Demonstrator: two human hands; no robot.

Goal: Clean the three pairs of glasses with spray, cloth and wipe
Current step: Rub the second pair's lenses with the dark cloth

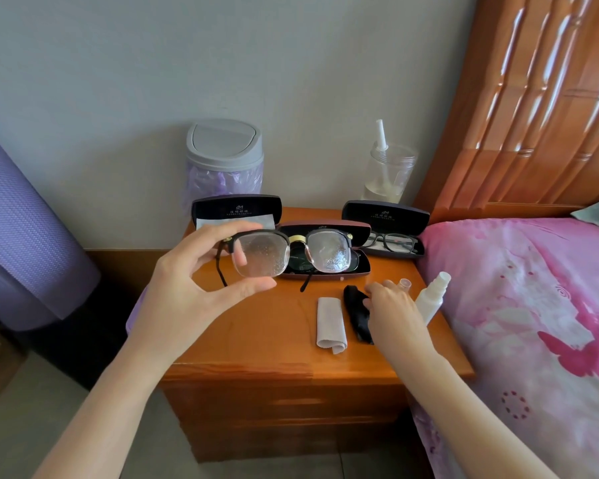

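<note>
Sprayed and beaded wet, one pair of glasses (329, 252) sits in the pinching grip of the left hand (194, 281) above the table (256, 335), the right hand (393, 307) touches the black cloth (355, 305), its grip unclear; wiping and two cased pairs (391, 242) likely remain.

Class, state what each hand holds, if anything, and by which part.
The left hand pinches the glasses by one lens rim, thumb beneath. The right hand touches the black cloth; whether it grips cannot be told.
</note>
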